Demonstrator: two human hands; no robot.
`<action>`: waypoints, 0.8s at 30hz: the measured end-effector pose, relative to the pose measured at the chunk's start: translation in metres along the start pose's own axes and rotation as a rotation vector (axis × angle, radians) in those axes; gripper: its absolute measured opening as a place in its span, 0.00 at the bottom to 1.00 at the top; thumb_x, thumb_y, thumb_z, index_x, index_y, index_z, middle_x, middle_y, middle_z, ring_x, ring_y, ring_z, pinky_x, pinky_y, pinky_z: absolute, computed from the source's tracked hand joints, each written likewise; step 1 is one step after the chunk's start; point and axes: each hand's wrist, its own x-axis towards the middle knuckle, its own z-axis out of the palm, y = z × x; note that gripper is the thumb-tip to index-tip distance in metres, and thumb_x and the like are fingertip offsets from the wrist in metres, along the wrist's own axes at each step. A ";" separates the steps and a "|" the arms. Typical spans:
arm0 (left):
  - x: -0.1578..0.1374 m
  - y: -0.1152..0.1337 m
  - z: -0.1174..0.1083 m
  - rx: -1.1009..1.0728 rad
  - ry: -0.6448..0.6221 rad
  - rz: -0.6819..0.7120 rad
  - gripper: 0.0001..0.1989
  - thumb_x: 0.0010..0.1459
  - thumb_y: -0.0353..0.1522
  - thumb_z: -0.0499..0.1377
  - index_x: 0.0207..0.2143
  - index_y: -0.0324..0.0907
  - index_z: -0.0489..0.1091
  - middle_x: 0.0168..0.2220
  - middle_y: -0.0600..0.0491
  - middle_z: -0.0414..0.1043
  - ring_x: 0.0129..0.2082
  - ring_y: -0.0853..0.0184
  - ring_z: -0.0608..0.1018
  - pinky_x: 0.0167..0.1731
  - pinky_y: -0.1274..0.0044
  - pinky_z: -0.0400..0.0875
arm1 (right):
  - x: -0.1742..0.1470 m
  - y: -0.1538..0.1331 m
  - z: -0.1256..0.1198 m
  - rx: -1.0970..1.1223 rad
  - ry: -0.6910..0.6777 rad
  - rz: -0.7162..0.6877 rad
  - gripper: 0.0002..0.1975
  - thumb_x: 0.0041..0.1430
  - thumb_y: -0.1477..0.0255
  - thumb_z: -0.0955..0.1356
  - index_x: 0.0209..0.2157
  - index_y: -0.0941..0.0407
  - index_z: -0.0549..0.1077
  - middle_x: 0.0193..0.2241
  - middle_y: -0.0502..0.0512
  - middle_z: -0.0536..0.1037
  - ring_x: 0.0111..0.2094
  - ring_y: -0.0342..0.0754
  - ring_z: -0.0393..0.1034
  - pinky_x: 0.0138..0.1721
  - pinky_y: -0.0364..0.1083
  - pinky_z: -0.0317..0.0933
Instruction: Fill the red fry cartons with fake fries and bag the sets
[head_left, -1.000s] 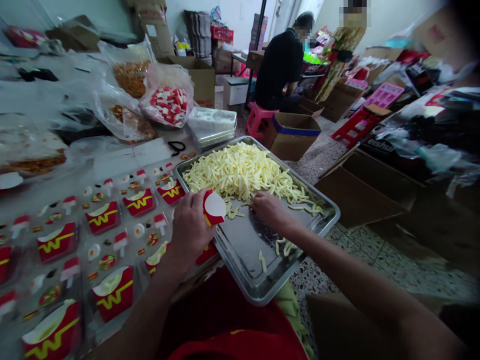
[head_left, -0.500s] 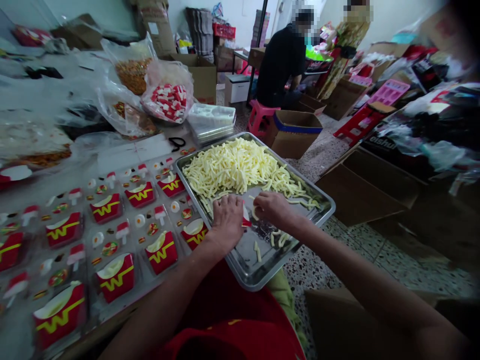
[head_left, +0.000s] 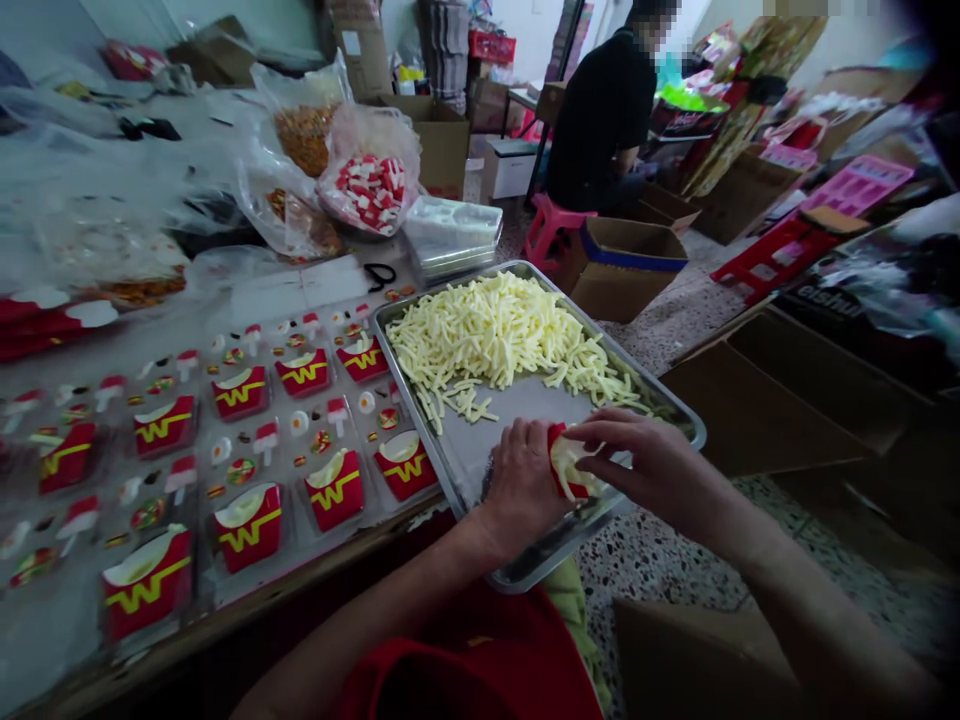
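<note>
My left hand (head_left: 525,480) is wrapped around a small red fry carton (head_left: 556,455), held over the near part of a metal tray (head_left: 480,468). Pale yellow fry-shaped sticks (head_left: 576,462) fill the carton's mouth. My right hand (head_left: 637,455) has its bent fingers and thumb on these sticks; its fingertips are partly hidden among them. A big heap of the same sticks (head_left: 495,330) covers the far half of the tray. To the left, rows of clear blister packs hold red cartons with a yellow W (head_left: 247,530) and small toy foods.
Behind the packs stand a bag of red and white pieces (head_left: 371,190), black scissors (head_left: 380,275) and stacked clear plastic trays (head_left: 454,240). A person in black (head_left: 604,120) sits on a pink stool (head_left: 551,225). Cardboard boxes (head_left: 630,265) stand on the floor to the right.
Both hands have moved right and nearer over the tray. The carton has been raised, its filled mouth now showing, with my right fingers on it. The camera view has shifted left.
</note>
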 end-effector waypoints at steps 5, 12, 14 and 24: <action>-0.001 0.001 -0.010 -0.091 0.069 -0.010 0.30 0.49 0.42 0.68 0.51 0.46 0.59 0.49 0.46 0.69 0.49 0.55 0.71 0.52 0.60 0.69 | 0.003 -0.005 0.021 -0.164 0.155 0.063 0.08 0.62 0.67 0.69 0.41 0.52 0.80 0.31 0.55 0.78 0.30 0.48 0.72 0.32 0.47 0.64; -0.005 -0.011 -0.029 0.132 0.093 -0.043 0.20 0.58 0.37 0.62 0.51 0.46 0.62 0.48 0.47 0.72 0.50 0.54 0.73 0.52 0.60 0.67 | 0.031 -0.008 0.017 0.134 -0.142 -0.109 0.11 0.68 0.67 0.65 0.38 0.53 0.80 0.37 0.55 0.80 0.37 0.47 0.74 0.39 0.45 0.65; -0.006 -0.023 -0.050 0.190 0.124 -0.033 0.26 0.54 0.36 0.65 0.53 0.46 0.62 0.49 0.47 0.72 0.50 0.54 0.73 0.54 0.60 0.66 | 0.049 0.004 0.016 0.191 -0.040 -0.032 0.10 0.66 0.64 0.68 0.39 0.53 0.80 0.35 0.54 0.80 0.35 0.47 0.74 0.38 0.45 0.65; -0.034 -0.094 -0.150 0.354 0.444 -0.256 0.37 0.47 0.43 0.71 0.57 0.44 0.61 0.51 0.43 0.72 0.51 0.49 0.75 0.51 0.60 0.71 | 0.130 0.015 0.082 -0.427 -0.293 -0.201 0.16 0.60 0.75 0.66 0.50 0.55 0.75 0.44 0.59 0.75 0.40 0.49 0.70 0.39 0.46 0.59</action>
